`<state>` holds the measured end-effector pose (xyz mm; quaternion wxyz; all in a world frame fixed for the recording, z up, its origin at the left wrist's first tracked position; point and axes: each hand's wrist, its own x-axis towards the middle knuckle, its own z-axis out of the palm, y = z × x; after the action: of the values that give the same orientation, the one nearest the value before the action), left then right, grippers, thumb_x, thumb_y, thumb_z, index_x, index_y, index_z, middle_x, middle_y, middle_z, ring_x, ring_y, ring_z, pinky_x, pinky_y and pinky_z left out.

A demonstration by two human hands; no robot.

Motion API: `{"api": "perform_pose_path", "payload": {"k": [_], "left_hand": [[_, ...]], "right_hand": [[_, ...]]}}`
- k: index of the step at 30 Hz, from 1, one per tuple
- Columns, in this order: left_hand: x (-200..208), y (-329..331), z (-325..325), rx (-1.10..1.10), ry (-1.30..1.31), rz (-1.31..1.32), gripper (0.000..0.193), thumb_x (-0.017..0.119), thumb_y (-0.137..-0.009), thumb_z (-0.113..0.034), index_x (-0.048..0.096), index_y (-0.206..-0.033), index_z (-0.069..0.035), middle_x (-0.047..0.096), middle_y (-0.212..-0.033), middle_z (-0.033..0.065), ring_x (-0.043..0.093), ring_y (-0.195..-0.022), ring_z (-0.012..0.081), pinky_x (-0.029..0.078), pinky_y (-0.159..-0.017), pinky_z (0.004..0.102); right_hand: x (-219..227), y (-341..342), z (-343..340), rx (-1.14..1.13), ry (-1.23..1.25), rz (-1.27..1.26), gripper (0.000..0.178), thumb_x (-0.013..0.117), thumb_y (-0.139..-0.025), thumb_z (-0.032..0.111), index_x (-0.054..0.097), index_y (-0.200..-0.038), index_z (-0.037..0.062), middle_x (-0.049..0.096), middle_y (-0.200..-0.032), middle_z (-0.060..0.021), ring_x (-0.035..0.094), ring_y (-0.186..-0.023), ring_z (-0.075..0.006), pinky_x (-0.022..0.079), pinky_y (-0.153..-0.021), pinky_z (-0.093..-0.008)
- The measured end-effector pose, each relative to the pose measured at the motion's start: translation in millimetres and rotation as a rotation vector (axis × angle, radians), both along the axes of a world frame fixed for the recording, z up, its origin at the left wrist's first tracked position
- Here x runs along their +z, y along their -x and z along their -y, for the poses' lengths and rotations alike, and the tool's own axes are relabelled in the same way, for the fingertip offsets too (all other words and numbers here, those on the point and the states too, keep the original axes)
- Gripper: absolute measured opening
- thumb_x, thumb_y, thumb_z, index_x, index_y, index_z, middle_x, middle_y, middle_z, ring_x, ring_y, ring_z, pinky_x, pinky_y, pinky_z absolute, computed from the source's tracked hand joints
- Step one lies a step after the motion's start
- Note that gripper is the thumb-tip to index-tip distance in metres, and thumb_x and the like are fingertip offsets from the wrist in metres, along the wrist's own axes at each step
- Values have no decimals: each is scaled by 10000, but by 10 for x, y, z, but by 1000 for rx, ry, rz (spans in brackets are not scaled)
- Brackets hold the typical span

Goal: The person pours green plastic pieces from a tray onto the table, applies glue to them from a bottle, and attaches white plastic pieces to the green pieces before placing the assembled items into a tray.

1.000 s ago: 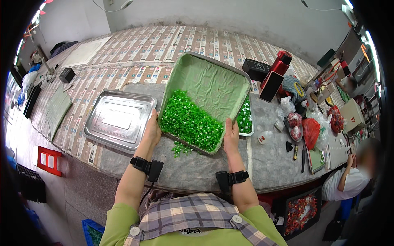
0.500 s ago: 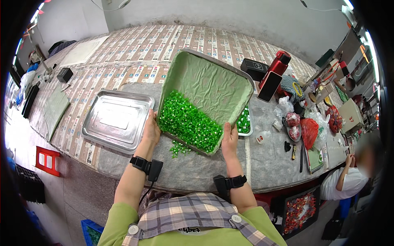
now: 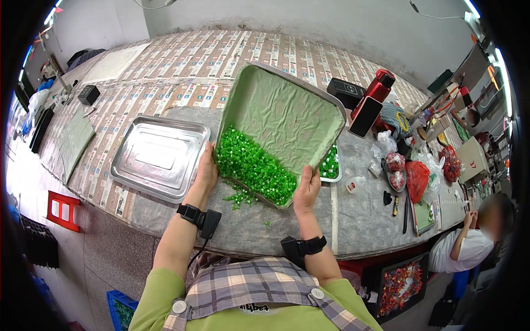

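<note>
A deep tray [image 3: 287, 110] with a wrinkled pale green lining is held tilted in both my hands, its far edge raised. My left hand [image 3: 207, 168] grips the left side, and my right hand [image 3: 307, 190] holds the near right corner with the thumb over the rim. Small green pieces with white bits [image 3: 254, 168] are heaped along the low near side. Some loose green pieces [image 3: 238, 197] lie on the grey cloth below. Partly hidden behind the tray is another tray of green and white pieces [image 3: 329, 165]. To the left lies a bare silver metal tray [image 3: 160, 157].
A red bottle [image 3: 376, 88], a phone [image 3: 365, 117] and a black box [image 3: 343, 92] stand at the right back. Plastic bags [image 3: 418, 179] lie farther right. A person in white [image 3: 462, 248] sits at the right, near a black crate [image 3: 402, 284]. A red stool [image 3: 63, 211] is on the left floor.
The lined tray has shifted slightly, still tilted in both hands. The heap sits a little lower toward the near side. A green piece now lies on the cloth near the table's front edge.
</note>
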<state>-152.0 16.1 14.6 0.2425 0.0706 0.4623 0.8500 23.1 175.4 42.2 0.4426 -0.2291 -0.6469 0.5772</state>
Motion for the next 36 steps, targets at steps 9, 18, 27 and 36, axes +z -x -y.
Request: {"api": "perform_pose_path", "payload": {"k": [9, 18, 27, 36], "left_hand": [[-546, 268, 51, 107, 223, -164, 511, 325, -878, -447, 461, -1118, -17, 503, -1060, 49, 438, -980, 127, 320, -871, 254], [-252, 129, 34, 128, 336, -269, 510, 324, -889, -414, 439, -1168, -3, 482, -1116, 63, 416, -1028, 143, 292, -900, 247], [-259, 139, 58, 141, 350, -355, 455, 352, -892, -379, 469, -1130, -9, 498, -1072, 47, 423, -1004, 127, 303, -874, 243], [-89, 92, 74, 132, 399, -328, 513, 348, -888, -397, 431, -1154, 34, 473, -1148, 78, 402, -1072, 149, 284, -912, 247]], "right_hand": [[-12, 6, 31, -63, -217, 39, 282, 435, -872, 231, 500, -991, -17, 572, -716, -101, 481, -559, -148, 392, -529, -255], [52, -23, 153, -56, -261, 0, 334, 424, -872, 233, 469, -1072, -31, 585, -922, -131, 548, -805, -183, 412, -682, -267], [-48, 14, 183, -134, -577, -75, 267, 483, -830, 142, 500, -1047, -12, 532, -631, -138, 509, -479, -257, 368, -435, -298], [71, -21, 252, -96, -814, -132, 325, 534, -778, 106, 502, -1092, 31, 563, -712, -118, 524, -521, -257, 386, -442, -316]]}}
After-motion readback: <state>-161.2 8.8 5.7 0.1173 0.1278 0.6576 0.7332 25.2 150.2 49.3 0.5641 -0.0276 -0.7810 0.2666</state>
